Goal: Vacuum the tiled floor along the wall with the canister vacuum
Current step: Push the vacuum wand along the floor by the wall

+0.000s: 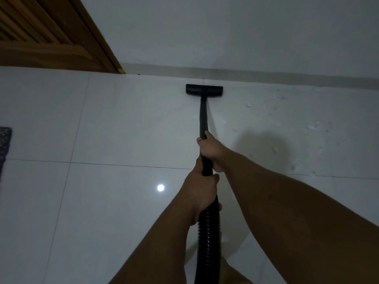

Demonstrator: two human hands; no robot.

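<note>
Black vacuum wand (pixel 203 119) runs straight out ahead of my fingers, angled down to a flat black floor head (pixel 204 89) on the white tiled floor (pixel 123 130), just short of the wall (pixel 246 37). Ribbed hose (pixel 208 232) trails behind my fingers.

wall (pixel 246 33) ahead; door (pixel 47 33) left, open tiles (pixel 123 124)

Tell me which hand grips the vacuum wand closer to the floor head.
The right hand: it grips the wand ahead of the left hand, which holds by the ribbed hose.

A wooden louvred door (pixel 41 31) (upper left) and a dark mat (pixel 4 144) at the left edge.
</note>
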